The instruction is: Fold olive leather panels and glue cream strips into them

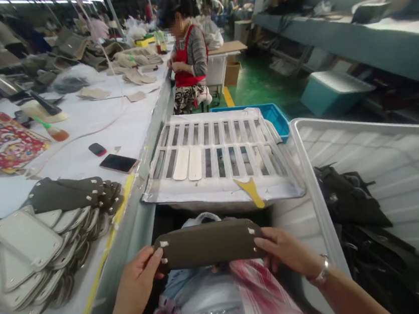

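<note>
A dark olive panel point(209, 245), long with rounded corners and small pale tabs near its ends, is stretched level above my lap. My left hand point(141, 270) pinches its left end, thumb on the face. At the opposite end my right hand point(280, 249) grips it the same way, fingers mostly hidden behind. Beyond the panel lies a white slatted rack point(213, 187) with two pale strips point(188, 163) and a yellow tool point(251, 192) on it. Left of me, a fanned pile of pale-faced panels point(27, 238) rests beside a stack of dark panels point(66, 192).
A large white bin point(311, 190) on the right holds dark pieces point(378, 243). The worktable's yellow-taped edge point(103, 259) runs along my left; a phone point(118, 163) lies there. A person in a red apron point(186, 54) works farther ahead. A blue crate point(278, 114) stands behind the rack.
</note>
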Motion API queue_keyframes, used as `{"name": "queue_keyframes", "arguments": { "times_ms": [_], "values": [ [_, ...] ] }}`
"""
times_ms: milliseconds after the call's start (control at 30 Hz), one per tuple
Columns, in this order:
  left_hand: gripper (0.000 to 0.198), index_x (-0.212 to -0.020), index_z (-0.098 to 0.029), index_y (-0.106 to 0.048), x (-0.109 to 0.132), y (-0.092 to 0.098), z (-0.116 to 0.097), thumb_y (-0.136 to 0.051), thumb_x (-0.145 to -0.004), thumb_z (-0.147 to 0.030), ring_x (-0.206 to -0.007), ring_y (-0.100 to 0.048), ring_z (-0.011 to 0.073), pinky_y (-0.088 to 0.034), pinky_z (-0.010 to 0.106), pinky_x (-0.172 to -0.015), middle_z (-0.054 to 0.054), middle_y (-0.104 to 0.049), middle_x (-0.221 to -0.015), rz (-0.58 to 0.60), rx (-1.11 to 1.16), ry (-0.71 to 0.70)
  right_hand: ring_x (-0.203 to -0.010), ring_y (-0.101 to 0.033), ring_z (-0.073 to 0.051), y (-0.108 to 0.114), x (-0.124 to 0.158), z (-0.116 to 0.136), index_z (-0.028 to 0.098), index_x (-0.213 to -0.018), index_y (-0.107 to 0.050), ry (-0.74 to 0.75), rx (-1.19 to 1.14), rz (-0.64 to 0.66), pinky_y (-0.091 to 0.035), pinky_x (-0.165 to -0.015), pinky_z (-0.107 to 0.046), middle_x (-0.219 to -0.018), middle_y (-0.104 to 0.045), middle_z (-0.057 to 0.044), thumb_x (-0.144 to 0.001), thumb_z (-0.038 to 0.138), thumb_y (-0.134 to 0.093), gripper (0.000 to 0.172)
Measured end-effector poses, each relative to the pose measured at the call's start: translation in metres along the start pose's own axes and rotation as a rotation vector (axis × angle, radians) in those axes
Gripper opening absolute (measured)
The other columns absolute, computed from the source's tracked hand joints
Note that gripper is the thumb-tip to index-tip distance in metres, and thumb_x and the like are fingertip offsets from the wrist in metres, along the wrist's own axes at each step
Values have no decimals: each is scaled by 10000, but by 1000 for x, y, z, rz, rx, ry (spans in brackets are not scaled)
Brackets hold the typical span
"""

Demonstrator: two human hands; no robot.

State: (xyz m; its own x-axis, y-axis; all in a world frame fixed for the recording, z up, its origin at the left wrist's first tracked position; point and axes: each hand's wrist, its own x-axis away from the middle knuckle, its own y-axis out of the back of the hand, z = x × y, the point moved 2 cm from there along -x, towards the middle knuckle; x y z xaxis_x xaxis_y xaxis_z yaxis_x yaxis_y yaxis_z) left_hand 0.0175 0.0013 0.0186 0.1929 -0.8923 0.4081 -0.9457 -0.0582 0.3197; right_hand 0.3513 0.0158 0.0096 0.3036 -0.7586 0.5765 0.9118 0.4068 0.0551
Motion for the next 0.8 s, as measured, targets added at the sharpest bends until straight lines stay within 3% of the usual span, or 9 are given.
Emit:
{"name": "queue_keyframes", "arguments": {
  "times_ms": [100, 233, 467, 633, 800],
  "values": [
    [387, -655, -177, -582, -11, -3, 2, -555, -728, -556, -480, -468, 111, -385, 207, -483, -38, -507, -533, 67, -254, 6, -408, -531, -101, 4, -10, -6, 184, -687, -427, -12, 42, -158, -405, -355, -186, -525, -506, 49, -799, 513, -457, 349],
    [427, -600, -181, -494, -24, -5, 6, -540, -721, -588, -471, -426, 111, -354, 203, -473, -55, -423, -484, 118, -293, 81, -366, -428, -65, 12, -18, -7, 186, -610, -429, 20, 224, -243, -309, -326, -168, -499, -483, 45, -807, 438, -482, 324],
    [395, -625, -186, -469, -32, -5, 23, -538, -753, -554, -480, -424, 105, -352, 201, -490, -65, -416, -504, 179, -282, 118, -375, -372, -78, 20, -23, -11, 199, -591, -422, -47, 297, -261, -268, -353, -210, -476, -448, 39, -803, 442, -460, 325],
    [363, -618, -182, -466, -33, -3, 18, -543, -762, -506, -449, -445, 95, -354, 197, -474, -64, -451, -510, 155, -268, 90, -394, -364, -99, 18, -25, -10, 214, -573, -426, -82, 358, -196, -281, -386, -244, -475, -424, 26, -767, 519, -457, 363],
    [319, -617, -179, -491, -35, 1, 12, -545, -756, -461, -401, -434, 89, -327, 196, -424, -62, -447, -475, 126, -239, 51, -369, -337, -129, 23, -41, -37, 253, -503, -444, -167, 375, -213, -265, -371, -291, -451, -368, -6, -669, 636, -491, 420]
  ]
}}
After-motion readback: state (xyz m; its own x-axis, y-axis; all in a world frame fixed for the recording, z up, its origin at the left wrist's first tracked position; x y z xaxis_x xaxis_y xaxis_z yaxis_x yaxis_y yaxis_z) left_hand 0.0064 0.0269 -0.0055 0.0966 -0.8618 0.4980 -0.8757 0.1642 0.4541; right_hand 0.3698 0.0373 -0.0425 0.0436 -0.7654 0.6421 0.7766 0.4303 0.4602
